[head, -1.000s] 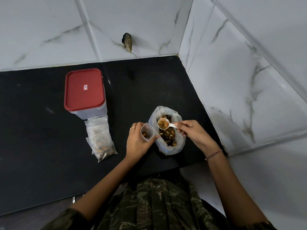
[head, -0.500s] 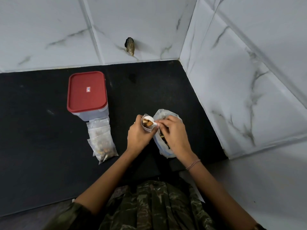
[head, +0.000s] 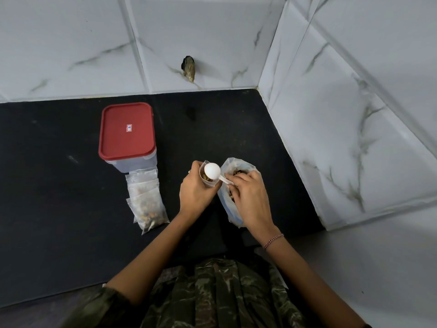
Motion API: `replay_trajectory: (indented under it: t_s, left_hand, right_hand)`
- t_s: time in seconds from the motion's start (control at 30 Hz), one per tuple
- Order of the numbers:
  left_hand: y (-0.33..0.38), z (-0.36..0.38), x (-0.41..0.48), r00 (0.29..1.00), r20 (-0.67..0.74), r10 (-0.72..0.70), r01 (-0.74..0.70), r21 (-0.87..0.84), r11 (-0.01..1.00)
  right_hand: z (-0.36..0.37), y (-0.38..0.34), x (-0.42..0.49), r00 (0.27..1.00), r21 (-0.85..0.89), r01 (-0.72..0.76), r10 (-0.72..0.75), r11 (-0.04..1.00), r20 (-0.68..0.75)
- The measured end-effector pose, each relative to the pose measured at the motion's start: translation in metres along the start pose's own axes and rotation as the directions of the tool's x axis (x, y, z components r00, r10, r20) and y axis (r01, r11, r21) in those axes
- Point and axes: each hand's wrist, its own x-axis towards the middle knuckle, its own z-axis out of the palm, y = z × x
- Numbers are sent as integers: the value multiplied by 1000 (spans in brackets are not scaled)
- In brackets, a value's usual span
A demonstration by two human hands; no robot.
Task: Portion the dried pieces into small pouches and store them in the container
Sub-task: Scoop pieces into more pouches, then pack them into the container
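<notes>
Few filled pouches [head: 147,204] laid on surface [head: 59,185] by container [head: 127,138] — lid [head: 126,130] shut. Another pouch [head: 209,183] gripped by left hand [head: 195,194] fingers [head: 194,166], being filled — spoon [head: 212,172] pinched by right hand [head: 249,204]. Storing left.

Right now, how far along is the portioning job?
Done: a small stack of filled pouches lies on the counter beside the container. In hand: the left hand holds an open pouch while the right hand tips the white spoon over its mouth. Left: the large bag has pieces in it, and the red lid is on, so those pouches are not stored yet.
</notes>
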Motion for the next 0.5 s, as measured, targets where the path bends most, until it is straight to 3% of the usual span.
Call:
replay_trajectory:
  t_s: [0.13, 0.3, 0.4, 0.5]
  left_hand:
    - [1, -4, 1, 1000, 2, 3, -3, -3, 1000]
    - [-2, -8, 1, 1000, -7, -1, 1, 15, 1000]
    - [-6, -13, 0, 999, -36, -6, 7, 41, 999]
    - [-15, -20, -2, 995, -95, -35, 40, 41, 998]
  right_hand:
    - [-9, -7, 6, 962, 297, -261, 223, 918, 155]
    - [-6, -7, 7, 910, 457, -404, 298, 792, 289]
    - [0, -4, 11, 892, 463, -448, 349, 765, 286]
    - [12, -2, 14, 895, 360, -441, 375, 822, 241]
